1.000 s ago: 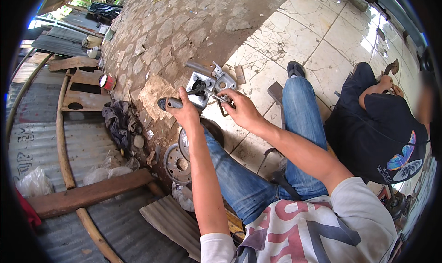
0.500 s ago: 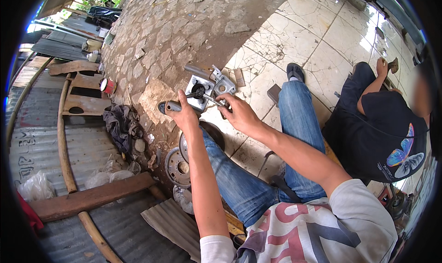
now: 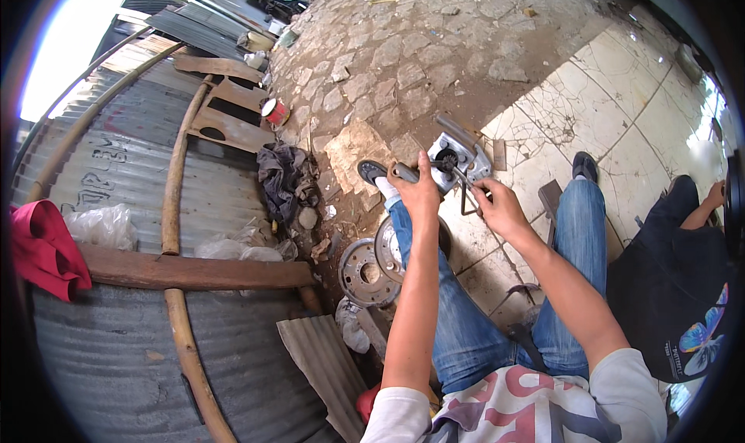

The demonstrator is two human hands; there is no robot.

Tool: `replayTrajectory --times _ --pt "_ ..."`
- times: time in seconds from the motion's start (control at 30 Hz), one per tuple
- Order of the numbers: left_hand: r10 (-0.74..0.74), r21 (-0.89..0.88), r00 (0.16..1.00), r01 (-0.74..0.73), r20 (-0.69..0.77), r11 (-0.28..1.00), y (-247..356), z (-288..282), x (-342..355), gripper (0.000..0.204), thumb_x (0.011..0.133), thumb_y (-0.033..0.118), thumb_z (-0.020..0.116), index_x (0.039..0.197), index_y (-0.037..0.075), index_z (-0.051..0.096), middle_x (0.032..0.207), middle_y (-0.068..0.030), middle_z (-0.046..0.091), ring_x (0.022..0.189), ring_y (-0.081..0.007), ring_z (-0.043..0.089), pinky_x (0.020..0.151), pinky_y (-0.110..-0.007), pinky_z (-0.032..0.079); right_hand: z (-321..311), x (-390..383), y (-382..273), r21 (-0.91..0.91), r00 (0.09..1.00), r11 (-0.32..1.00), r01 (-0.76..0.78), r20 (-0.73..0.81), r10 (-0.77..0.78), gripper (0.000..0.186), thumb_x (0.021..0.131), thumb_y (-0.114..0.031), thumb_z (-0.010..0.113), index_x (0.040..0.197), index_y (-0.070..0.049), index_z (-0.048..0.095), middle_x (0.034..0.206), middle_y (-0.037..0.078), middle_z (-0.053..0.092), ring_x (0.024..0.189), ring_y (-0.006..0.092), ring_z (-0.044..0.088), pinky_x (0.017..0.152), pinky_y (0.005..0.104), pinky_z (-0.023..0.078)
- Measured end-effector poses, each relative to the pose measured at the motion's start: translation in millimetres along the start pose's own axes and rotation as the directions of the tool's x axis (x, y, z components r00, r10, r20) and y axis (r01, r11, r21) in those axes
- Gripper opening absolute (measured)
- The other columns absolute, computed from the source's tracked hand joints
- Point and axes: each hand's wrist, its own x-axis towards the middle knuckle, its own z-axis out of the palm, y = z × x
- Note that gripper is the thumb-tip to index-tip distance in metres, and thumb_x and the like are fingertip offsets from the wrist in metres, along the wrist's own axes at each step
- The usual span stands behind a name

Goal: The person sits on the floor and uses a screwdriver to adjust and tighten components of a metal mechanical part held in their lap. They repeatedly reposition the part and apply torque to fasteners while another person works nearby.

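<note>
A grey cast-metal housing (image 3: pixel 464 150) with a round opening and a tube on its far side is in front of my legs. My left hand (image 3: pixel 419 195) is closed around a grey metal cylinder (image 3: pixel 403 172) at the housing's near left side, thumb raised. A small dark, toothed-looking piece (image 3: pixel 448 162) sits at the opening, close to the left thumb. My right hand (image 3: pixel 500 210) pinches a thin bent metal rod (image 3: pixel 464 197), whose upper end reaches toward the dark piece. Whether the rod touches it cannot be made out, and the left fingers are partly hidden.
Round metal discs with holes (image 3: pixel 367 274) lie beside my left leg. A dark cloth (image 3: pixel 284 181) and a red-and-white can (image 3: pixel 275 112) are further left, by corrugated sheets (image 3: pixel 109 342). At right, a person in a black shirt (image 3: pixel 660 288) sits close to my right leg.
My view has swung left, so the scene sits further right. The rod in my right hand has turned, and its bend now shows below the dark piece. My left hand keeps its hold.
</note>
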Motion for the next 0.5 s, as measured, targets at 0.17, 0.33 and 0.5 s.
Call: replayTrajectory --times 0.17,0.33,0.5 --pt "-0.013 0.021 1.0 0.013 0.014 1.0 -3.8 1.3 -2.5 0.09 0.085 0.057 0.063 0.143 -0.001 0.025 0.133 -0.0288 0.046 0.124 -0.0359 0.047 0.104 -0.04 0.035 -2.3 0.9 7.6 0.03 1.0 0.999 -0.015 0.001 0.015 0.02 0.088 -0.014 0.065 0.098 0.003 0.064 0.089 0.018 0.066 0.079 0.031 0.065 0.068 0.0367 0.05" --pt "-0.012 -0.049 1.0 0.013 0.009 0.999 -5.6 0.9 -0.6 0.085 0.084 0.055 0.065 0.142 0.004 0.028 0.126 -0.0236 0.05 0.113 -0.031 0.052 0.098 -0.038 0.04 -6.3 2.6 -4.5 0.012 0.995 0.997 0.07 -0.078 -0.069 0.022 0.082 -0.008 0.07 0.1 0.002 0.06 0.092 0.016 0.063 0.081 0.0281 0.064 0.07 0.0364 0.051" --pt "0.008 0.001 1.0 -0.008 -0.017 1.0 -14.4 7.1 3.0 0.083 0.084 0.054 0.066 0.14 0.004 0.029 0.123 -0.0222 0.052 0.112 -0.0297 0.053 0.097 -0.038 0.04 -7.9 4.0 1.0 -0.037 0.993 0.996 0.082 -0.081 -0.085 0.021 0.083 -0.008 0.069 0.098 0.001 0.059 0.093 0.017 0.064 0.086 0.0285 0.065 0.071 0.0377 0.051"
